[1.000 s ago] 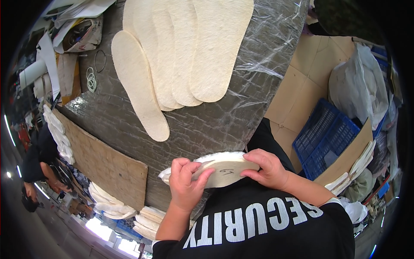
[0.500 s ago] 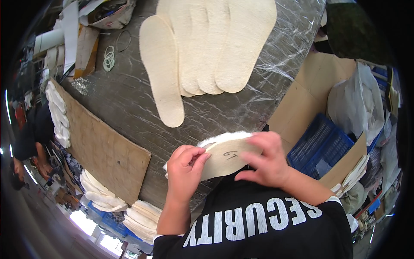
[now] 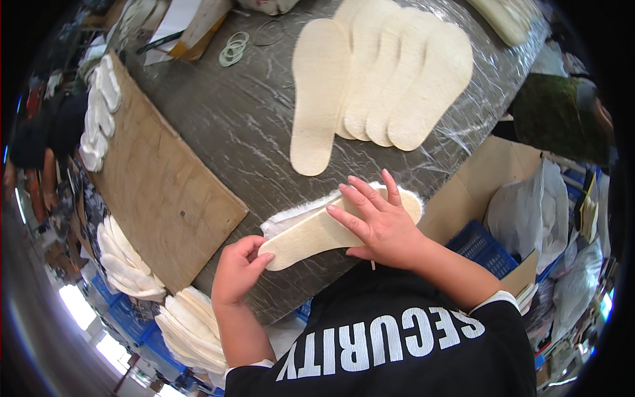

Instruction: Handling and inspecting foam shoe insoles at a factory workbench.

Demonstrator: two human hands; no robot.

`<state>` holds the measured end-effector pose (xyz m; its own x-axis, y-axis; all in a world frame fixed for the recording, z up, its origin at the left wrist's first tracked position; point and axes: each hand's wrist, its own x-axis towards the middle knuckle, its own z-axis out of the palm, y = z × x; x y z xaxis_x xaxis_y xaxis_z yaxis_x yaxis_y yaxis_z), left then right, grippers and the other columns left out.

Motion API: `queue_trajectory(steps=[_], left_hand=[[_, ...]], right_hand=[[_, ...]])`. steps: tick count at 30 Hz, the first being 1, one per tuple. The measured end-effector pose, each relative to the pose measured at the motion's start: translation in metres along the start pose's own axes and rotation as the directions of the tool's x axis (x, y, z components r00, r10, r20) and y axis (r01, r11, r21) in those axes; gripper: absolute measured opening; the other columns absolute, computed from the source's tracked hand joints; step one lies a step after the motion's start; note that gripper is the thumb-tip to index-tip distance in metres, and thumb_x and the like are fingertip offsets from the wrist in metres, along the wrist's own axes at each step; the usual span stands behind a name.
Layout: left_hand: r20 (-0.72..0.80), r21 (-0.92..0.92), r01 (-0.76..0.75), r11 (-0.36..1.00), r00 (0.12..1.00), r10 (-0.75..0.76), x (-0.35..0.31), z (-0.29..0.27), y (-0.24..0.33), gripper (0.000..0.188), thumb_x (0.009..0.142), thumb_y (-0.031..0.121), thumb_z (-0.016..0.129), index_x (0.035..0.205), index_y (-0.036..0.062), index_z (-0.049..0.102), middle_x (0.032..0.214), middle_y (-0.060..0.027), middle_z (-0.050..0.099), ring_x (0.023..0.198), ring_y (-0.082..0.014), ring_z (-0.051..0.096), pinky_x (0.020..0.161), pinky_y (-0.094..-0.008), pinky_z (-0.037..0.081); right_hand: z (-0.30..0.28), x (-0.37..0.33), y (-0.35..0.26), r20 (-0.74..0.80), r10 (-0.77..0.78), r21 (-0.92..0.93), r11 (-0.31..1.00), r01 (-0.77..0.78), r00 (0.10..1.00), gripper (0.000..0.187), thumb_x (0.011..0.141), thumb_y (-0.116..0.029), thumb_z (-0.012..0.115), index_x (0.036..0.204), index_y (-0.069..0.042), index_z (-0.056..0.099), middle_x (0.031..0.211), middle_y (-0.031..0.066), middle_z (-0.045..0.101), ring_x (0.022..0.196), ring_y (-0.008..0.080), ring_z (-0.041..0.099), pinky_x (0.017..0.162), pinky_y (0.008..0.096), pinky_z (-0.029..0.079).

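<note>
A cream felt insole (image 3: 316,233) lies over a fluffy white piece (image 3: 291,215) at the near edge of the table, its wider end to the right. My left hand (image 3: 239,264) pinches the insole's narrow left end between thumb and fingers. Across the wide end rests my right hand (image 3: 380,221), open, with its fingers spread on the felt. The white fluff shows along the far side and round the right tip. Beyond my hands, several cream insoles (image 3: 423,86) overlap in a fan, and the leftmost insole (image 3: 316,99) reaches nearest to me.
A brown board (image 3: 159,178) stands on the left, with white insoles (image 3: 102,109) beyond it and stacked insoles (image 3: 192,327) nearer me. Rubber bands (image 3: 233,49) lie on the plastic-covered table (image 3: 238,139). At right are a cardboard box (image 3: 456,192) and a blue crate (image 3: 483,248).
The held insole has turned over from its marked face to a plain one and now lies lengthwise. My right hand has spread flat on it; my left has slid to the narrow end.
</note>
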<state>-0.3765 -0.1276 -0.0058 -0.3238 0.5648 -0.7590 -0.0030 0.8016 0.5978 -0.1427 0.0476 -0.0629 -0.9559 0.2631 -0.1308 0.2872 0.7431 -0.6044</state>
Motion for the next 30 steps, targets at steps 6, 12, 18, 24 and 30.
queue_trajectory(steps=[6,12,18,24,30], left_hand=[[-0.151,-0.356,-0.321,0.877,0.947,0.285,-0.019,0.011,-0.020,0.026,0.092,0.013,0.065,0.109,-0.0066,0.063,0.093,-0.0056,0.069,0.084,-0.0089,0.062,0.075,-0.0242,0.050],[-0.517,-0.489,-0.228,0.842,0.853,-0.069,0.005,0.003,-0.069,0.031,0.099,0.021,0.054,0.114,-0.0049,0.060,0.098,-0.0114,0.066,0.083,-0.0168,0.065,0.071,-0.0274,0.053],[-0.305,-0.609,-0.173,0.774,0.952,-0.027,0.021,0.027,-0.082,0.026,0.094,0.018,0.061,0.109,-0.0022,0.065,0.087,-0.0050,0.066,0.066,-0.0101,0.061,0.057,-0.0220,0.046],[-0.226,-0.617,-0.151,0.772,0.974,0.011,0.026,0.028,-0.079,0.013,0.091,0.014,0.065,0.093,0.0010,0.066,0.079,0.0000,0.063,0.062,-0.0063,0.053,0.056,-0.0206,0.044],[-0.193,-0.798,-0.185,0.573,0.980,0.048,0.024,0.038,-0.074,0.015,0.091,0.017,0.067,0.095,0.0034,0.065,0.078,0.0004,0.062,0.065,-0.0060,0.054,0.058,-0.0199,0.043]], right_hand=[[0.014,0.047,-0.046,-0.114,-0.326,0.195,0.919,0.343,0.938,0.090,0.060,-0.026,0.084,0.140,-0.017,0.045,0.132,0.0158,0.048,0.126,0.0349,0.045,0.110,0.0589,0.026],[0.007,0.065,-0.042,-0.371,-0.200,0.434,0.826,0.360,0.907,0.091,0.060,-0.014,0.085,0.139,-0.004,0.041,0.116,0.0186,0.051,0.104,0.0355,0.055,0.088,0.0426,0.047],[0.006,0.069,-0.044,-0.339,-0.299,0.328,0.851,0.410,0.892,0.098,0.059,-0.022,0.088,0.140,-0.002,0.037,0.114,0.0195,0.051,0.098,0.0341,0.054,0.082,0.0419,0.047],[0.013,0.068,-0.043,-0.199,-0.283,0.411,0.845,0.342,0.938,0.092,0.062,-0.025,0.086,0.138,-0.003,0.038,0.116,0.0211,0.049,0.099,0.0345,0.054,0.085,0.0426,0.046],[0.013,0.064,-0.042,-0.150,-0.280,0.451,0.834,0.318,0.948,0.090,0.064,-0.025,0.085,0.137,-0.003,0.038,0.121,0.0219,0.047,0.106,0.0361,0.052,0.090,0.0433,0.045]])
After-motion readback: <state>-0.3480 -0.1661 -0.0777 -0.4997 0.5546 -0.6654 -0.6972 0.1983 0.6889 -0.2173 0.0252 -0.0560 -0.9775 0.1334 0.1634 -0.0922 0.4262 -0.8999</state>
